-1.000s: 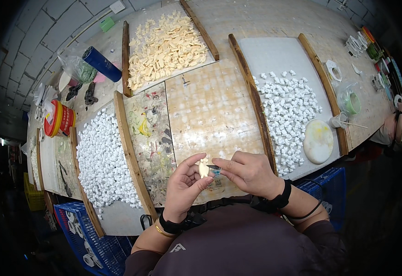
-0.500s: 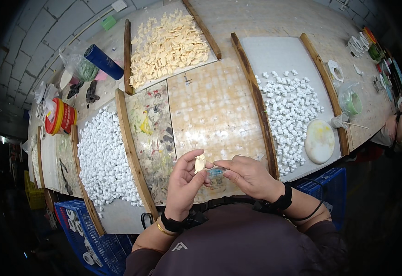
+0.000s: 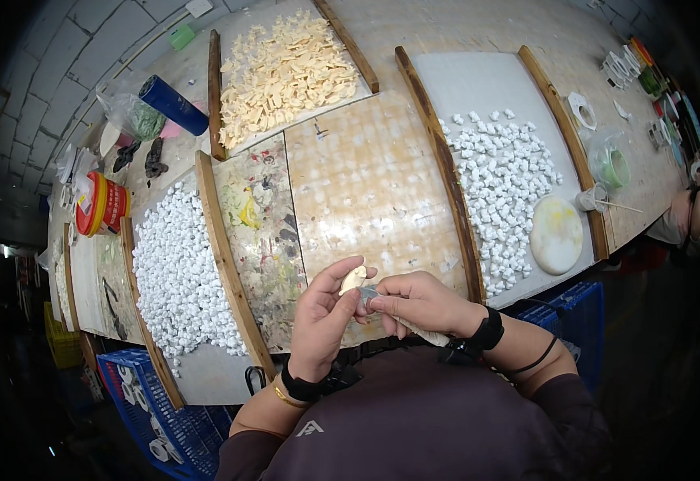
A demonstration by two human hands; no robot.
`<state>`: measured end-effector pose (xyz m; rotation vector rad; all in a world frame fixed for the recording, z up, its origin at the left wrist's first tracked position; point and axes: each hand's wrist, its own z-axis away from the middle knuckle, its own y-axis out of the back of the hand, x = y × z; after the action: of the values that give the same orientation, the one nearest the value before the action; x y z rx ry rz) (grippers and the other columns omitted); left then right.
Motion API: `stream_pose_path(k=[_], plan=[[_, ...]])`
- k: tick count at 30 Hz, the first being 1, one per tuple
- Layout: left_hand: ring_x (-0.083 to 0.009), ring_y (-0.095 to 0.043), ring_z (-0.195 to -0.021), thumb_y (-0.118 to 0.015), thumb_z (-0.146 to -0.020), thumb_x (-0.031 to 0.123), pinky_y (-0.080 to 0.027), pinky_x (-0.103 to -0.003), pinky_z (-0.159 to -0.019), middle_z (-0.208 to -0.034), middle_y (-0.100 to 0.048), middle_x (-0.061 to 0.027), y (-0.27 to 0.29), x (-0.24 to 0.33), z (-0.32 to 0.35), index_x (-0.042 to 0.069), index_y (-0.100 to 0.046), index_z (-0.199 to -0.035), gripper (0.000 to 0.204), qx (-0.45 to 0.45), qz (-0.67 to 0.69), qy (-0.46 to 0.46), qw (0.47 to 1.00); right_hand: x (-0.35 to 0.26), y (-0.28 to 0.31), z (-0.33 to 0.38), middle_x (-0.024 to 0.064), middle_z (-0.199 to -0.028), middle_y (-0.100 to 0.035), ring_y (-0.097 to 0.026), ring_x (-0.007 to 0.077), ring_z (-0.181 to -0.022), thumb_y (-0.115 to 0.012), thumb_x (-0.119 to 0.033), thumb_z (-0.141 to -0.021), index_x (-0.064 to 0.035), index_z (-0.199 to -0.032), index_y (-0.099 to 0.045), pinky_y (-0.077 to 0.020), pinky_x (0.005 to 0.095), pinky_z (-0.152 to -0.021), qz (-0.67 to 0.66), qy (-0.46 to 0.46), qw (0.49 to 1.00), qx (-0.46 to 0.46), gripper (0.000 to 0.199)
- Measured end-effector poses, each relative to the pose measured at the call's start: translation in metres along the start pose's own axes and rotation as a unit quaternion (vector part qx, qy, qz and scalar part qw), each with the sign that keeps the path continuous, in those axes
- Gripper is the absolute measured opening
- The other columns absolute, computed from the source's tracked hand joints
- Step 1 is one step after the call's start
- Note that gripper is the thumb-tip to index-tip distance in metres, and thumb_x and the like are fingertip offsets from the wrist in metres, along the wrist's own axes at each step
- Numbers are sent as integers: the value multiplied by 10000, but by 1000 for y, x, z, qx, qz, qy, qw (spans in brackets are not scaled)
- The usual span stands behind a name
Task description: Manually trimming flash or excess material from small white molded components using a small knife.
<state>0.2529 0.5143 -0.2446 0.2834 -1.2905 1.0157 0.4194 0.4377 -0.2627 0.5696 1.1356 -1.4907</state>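
Note:
Near the table's front edge, my left hand [image 3: 322, 321] pinches a small cream-coloured moulded figure piece [image 3: 353, 278] between thumb and fingers. My right hand [image 3: 430, 303] is closed round a knife with a short, flat grey blade [image 3: 368, 295]. Its pale handle [image 3: 428, 334] sticks out below my palm. The blade lies against or just beside the lower end of the piece, by my left thumb; the exact contact is too small to tell. Further off on a white board lies a heap of similar cream pieces [image 3: 286, 76].
Small white pieces cover boards at left [image 3: 181, 272] and right [image 3: 502, 184], between wooden strips [image 3: 229, 256]. A pale round disc [image 3: 556, 235] lies at right. A blue cylinder [image 3: 173, 105] and a red-yellow bucket [image 3: 103, 204] stand at left. Blue crates [image 3: 157, 409] sit below the table edge.
My right hand has turned and moved slightly left and down, bringing the grey blade into sight beside the piece. In my left hand, the piece has tilted and risen slightly.

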Motion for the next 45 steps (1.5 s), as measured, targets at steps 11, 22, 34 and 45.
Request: stream_pose_path(k=[11,22,34,45], plan=[[-57,-553,-772,-480,-922,-6,-451,-190,-642,-1209,-586,-126,1,-3,0,-19,-458,-1309,388,-14,16,3,1000,6,3,-3,40,-720,-604,-579,80,-602,-473,-217,-986,0,-992,-588,-466,194,-510,-55,-13,998,-40,245],[-44,-494,-624,-558,-885,-18,-443,-183,-568,-1131,-616,-168,-4,-2,0,-47,-497,-1258,379,28,38,6,999,9,-3,-4,27,-677,-589,-544,66,-543,-481,-223,-980,-14,-919,-589,-440,185,-476,-69,0,997,-18,242],[-59,-566,-738,-553,-901,-3,-456,-180,-589,-1157,-611,-151,2,-5,0,-41,-491,-1270,376,12,50,-7,999,4,-6,-3,18,-644,-578,-527,59,-522,-482,-220,-977,-22,-902,-588,-423,183,-464,-72,18,997,1,237],[-48,-506,-638,-560,-887,-17,-448,-187,-589,-1143,-613,-176,-1,-3,1,-60,-476,-1275,400,19,34,-1,999,0,-5,-2,18,-671,-589,-547,58,-556,-468,-234,-989,-20,-939,-581,-435,175,-487,-49,-6,998,-26,247]])
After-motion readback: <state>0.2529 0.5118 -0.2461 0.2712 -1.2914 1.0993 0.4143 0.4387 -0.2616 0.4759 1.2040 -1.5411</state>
